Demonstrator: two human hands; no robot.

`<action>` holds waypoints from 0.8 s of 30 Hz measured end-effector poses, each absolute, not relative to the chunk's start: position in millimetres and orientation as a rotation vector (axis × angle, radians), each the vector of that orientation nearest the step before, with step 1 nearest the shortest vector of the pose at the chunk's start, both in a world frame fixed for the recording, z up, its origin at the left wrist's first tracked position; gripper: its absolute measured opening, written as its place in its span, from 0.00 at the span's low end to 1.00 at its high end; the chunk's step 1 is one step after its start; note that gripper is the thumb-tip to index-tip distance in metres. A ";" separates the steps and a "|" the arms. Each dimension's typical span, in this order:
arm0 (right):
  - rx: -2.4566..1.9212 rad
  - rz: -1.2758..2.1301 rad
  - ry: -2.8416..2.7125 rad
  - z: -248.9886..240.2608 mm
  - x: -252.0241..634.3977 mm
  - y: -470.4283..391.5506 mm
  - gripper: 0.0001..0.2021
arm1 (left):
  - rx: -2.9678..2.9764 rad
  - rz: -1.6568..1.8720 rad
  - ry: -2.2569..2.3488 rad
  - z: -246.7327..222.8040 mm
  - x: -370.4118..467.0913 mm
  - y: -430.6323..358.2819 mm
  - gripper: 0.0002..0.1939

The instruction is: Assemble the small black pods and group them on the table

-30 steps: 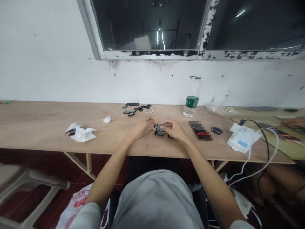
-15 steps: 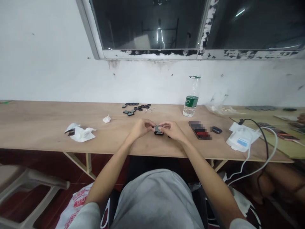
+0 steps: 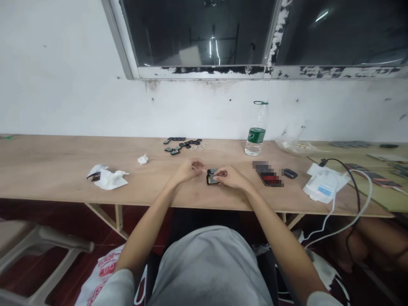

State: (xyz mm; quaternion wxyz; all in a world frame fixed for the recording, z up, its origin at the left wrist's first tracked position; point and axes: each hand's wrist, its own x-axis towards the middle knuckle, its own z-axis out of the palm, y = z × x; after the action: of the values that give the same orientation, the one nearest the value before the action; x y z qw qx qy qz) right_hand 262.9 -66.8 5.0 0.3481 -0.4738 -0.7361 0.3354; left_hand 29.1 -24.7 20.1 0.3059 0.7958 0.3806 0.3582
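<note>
A small black-and-grey device [image 3: 211,177] lies on the wooden table in front of me. My right hand [image 3: 230,176] pinches its right side between thumb and fingers. Just left of the device is my left hand [image 3: 190,170], apart from it, with fingers loosely curled and apart, holding nothing I can see. Farther back sits a group of small black and grey pieces [image 3: 174,151], with several small white bits [image 3: 199,147] beside them.
A water bottle [image 3: 255,138], a phone [image 3: 268,175], a small black object [image 3: 290,173] and a white box with cables [image 3: 321,188] are on the right. Crumpled tissues [image 3: 112,178] lie left. At the far right a person's legs show under the table.
My left hand has let go of the device and drawn slightly left. The device now lies flatter, with more of its face showing, and my right hand has shifted to its right side.
</note>
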 end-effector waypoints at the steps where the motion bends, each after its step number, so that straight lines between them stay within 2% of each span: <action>1: -1.232 0.857 -1.942 4.2 263.2 -66.1 0.07 | 2.119 0.947 1.033 19.9 25.5 -22.3 0.18; 11: -1.319 0.656 -2.049 -0.3 263.5 -62.7 0.06 | 2.250 0.625 1.279 3.7 -2.2 1.8 0.22; 18: -1.457 0.307 -2.031 -4.2 260.1 -60.6 0.07 | 2.345 0.527 1.352 -2.3 -6.8 6.7 0.16; 24: -1.475 0.090 -2.088 -17.4 255.9 -52.5 0.13 | 2.331 0.539 1.483 -13.0 -7.5 13.5 0.13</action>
State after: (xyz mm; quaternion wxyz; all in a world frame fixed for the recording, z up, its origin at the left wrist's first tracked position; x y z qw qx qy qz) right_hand 255.9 -52.5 -17.4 0.2879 -0.5522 -0.7817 0.0338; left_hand -7.5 13.5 -13.0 0.1627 0.8171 0.5197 0.1891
